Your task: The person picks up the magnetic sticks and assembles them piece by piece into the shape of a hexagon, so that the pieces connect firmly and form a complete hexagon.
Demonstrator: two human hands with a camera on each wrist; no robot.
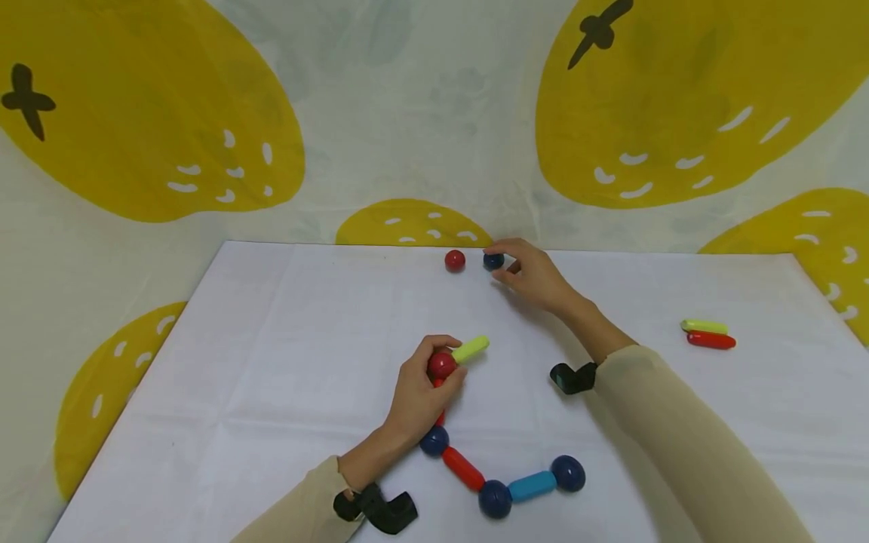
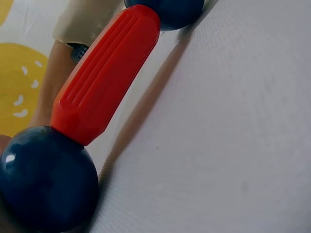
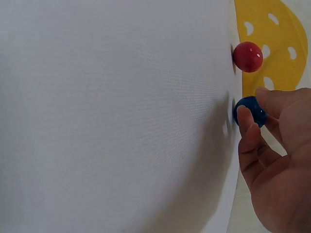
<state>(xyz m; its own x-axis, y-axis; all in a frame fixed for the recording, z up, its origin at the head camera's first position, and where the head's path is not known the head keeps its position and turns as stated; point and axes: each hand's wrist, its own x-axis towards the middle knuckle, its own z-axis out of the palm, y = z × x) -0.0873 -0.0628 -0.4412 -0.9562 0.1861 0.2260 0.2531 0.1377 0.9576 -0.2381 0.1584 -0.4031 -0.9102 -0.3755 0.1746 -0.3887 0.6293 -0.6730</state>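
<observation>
My left hand (image 1: 419,388) grips a red ball (image 1: 442,366) between thumb and fingers. From that ball a yellow-green rod (image 1: 471,348) sticks out to the right. Below it, a red rod partly hidden by the hand leads to a dark blue ball (image 1: 434,442). The chain runs on through a red rod (image 1: 464,469), a second blue ball (image 1: 495,499), a light blue rod (image 1: 532,486) and a blue end ball (image 1: 568,473). At the table's far edge my right hand (image 1: 535,275) pinches a loose blue ball (image 3: 252,104) between thumb and fingertips.
A loose red ball (image 1: 455,261) lies left of the right hand, near the far edge of the white table (image 1: 305,324). Off to the right, a yellow-green rod (image 1: 706,326) and a red rod (image 1: 711,340) lie side by side. Behind the table hangs a yellow-patterned cloth (image 1: 421,151).
</observation>
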